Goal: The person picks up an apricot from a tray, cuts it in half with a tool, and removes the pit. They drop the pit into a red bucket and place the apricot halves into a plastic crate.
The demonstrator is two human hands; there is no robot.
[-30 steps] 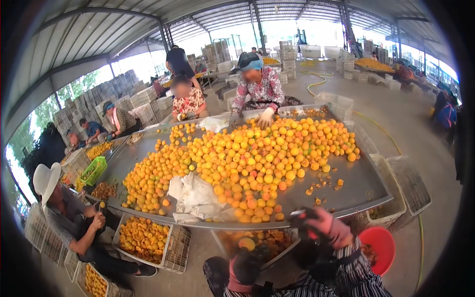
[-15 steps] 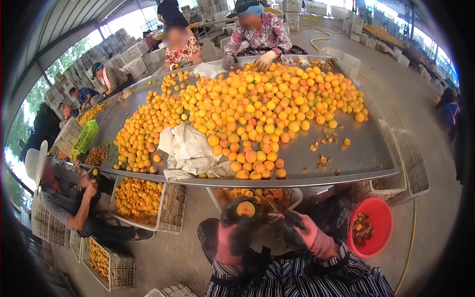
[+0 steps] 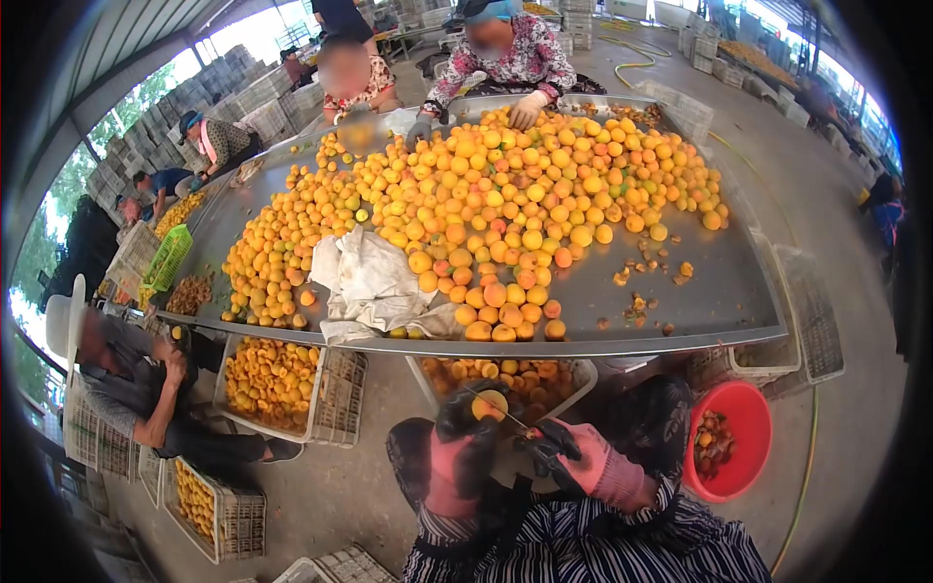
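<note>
My left hand [image 3: 459, 420], in a dark glove with a pink cuff, is closed around an orange-yellow apricot [image 3: 490, 405]. A thin-bladed knife [image 3: 509, 419] is gripped in my right hand [image 3: 562, 449], which wears the same kind of glove. Its blade reaches left across the apricot. Just beyond my hands, under the table edge, stands a crate [image 3: 589, 381] of cut apricot pieces [image 3: 544, 381]. A heap of whole apricots [image 3: 486, 194] lies on the metal table [image 3: 700, 291], beside a crumpled whitish cloth [image 3: 364, 282].
To my right stands a red bucket [image 3: 743, 471] holding pits and scraps. A person in a white hat [image 3: 64, 325] works at left near crates [image 3: 340, 398] of apricots. Across the table, a person in a floral shirt [image 3: 530, 63] has gloved hands at the heap.
The knife blade has come up across the apricot in my left hand, and my right hand has turned slightly. Across the table, the floral-shirted person's hands have shifted. My view has moved a little.
</note>
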